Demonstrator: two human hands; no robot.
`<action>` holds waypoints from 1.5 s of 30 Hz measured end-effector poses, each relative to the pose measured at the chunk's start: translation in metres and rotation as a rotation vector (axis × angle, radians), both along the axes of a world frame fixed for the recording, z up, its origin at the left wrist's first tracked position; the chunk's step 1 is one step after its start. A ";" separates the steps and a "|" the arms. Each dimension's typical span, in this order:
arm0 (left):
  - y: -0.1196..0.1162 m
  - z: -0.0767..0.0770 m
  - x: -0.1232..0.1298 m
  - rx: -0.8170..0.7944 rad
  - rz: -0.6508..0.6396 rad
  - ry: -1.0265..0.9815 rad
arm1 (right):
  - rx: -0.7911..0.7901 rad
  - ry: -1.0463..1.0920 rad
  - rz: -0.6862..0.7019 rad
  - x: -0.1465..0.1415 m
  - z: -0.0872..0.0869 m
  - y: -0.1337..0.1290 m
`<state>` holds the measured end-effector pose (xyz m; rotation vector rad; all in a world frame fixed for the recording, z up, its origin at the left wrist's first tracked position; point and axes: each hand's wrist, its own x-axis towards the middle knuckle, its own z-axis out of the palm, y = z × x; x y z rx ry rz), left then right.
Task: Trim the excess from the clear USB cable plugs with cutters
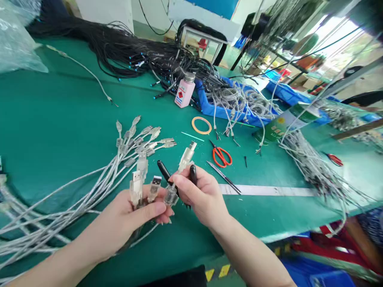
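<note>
Left hand [130, 213] is clutching USB plugs [136, 188] upright, apparently for access; right hand [206, 195] is pinching another plug [186, 160], cradling a black-handled tool [163, 170].

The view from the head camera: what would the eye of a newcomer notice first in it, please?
First, probably, the two hands in the lower middle: the left hand grips several clear USB plugs, and the right hand holds another plug and a black-handled tool. Next, the red-handled scissors just beyond the right hand, and the pink bottle farther back, bright against the black cables.
</note>
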<state>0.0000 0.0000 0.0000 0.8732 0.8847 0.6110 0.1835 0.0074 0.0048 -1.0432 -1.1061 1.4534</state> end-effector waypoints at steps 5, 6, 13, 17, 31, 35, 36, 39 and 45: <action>-0.002 0.002 -0.003 0.009 -0.001 -0.008 | -0.037 0.057 -0.008 -0.006 0.004 -0.003; -0.003 0.002 -0.003 0.005 -0.002 -0.015 | -0.035 0.065 -0.008 -0.006 0.005 -0.004; -0.003 0.004 -0.001 -0.013 0.011 -0.021 | 0.027 0.003 -0.024 -0.005 0.007 -0.006; -0.003 0.006 0.000 0.016 0.002 -0.021 | 0.040 -0.007 -0.035 -0.005 0.007 -0.006; -0.002 0.014 -0.001 -0.040 0.010 -0.118 | 0.001 -0.011 -0.034 -0.004 0.004 -0.004; 0.001 0.014 -0.001 -0.099 0.014 -0.168 | -0.072 0.090 -0.001 -0.006 0.001 -0.002; 0.002 0.014 -0.001 -0.112 0.018 -0.173 | -0.081 0.082 0.014 -0.005 0.001 -0.001; 0.002 0.011 -0.002 -0.141 0.048 -0.182 | -0.029 -0.148 0.042 0.000 0.005 0.003; 0.005 0.008 -0.004 -0.221 0.243 -0.206 | 0.295 -1.150 0.059 0.013 0.003 0.015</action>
